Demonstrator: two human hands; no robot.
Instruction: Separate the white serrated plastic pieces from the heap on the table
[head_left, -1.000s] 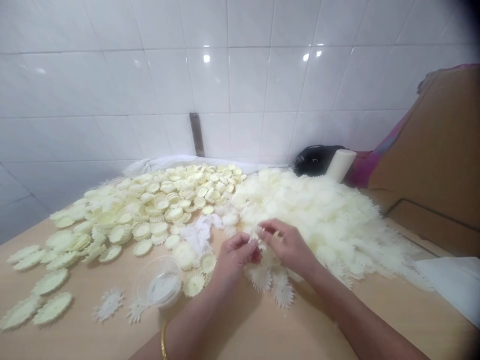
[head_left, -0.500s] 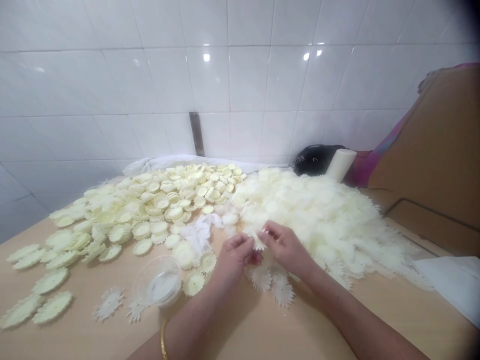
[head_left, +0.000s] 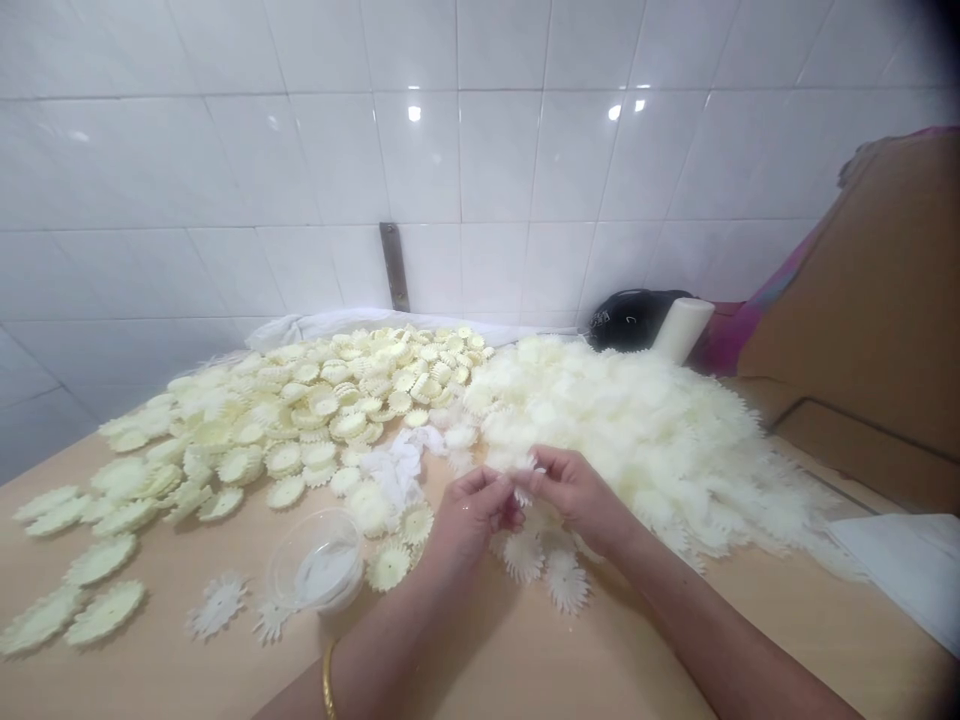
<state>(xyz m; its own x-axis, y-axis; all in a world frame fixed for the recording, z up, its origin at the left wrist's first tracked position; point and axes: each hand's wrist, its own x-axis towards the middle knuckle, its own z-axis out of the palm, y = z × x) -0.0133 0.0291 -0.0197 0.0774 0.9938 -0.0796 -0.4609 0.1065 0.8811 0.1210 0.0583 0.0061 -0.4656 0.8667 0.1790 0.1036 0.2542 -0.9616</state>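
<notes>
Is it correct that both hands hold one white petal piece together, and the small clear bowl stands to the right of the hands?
Not quite. The head view shows the small clear bowl to the left of the left hand. The right hand shares the white petal piece, as said.

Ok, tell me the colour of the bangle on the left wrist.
Gold. The bangle shows at the bottom of the head view, on the left forearm.

Two hands meet over a wooden table (head_left: 525, 660): the left hand (head_left: 471, 515) and right hand (head_left: 577, 495) pinch one white petal piece (head_left: 521, 478) between them, beside a white heap (head_left: 645, 430) and a clear cup (head_left: 319, 570).
</notes>
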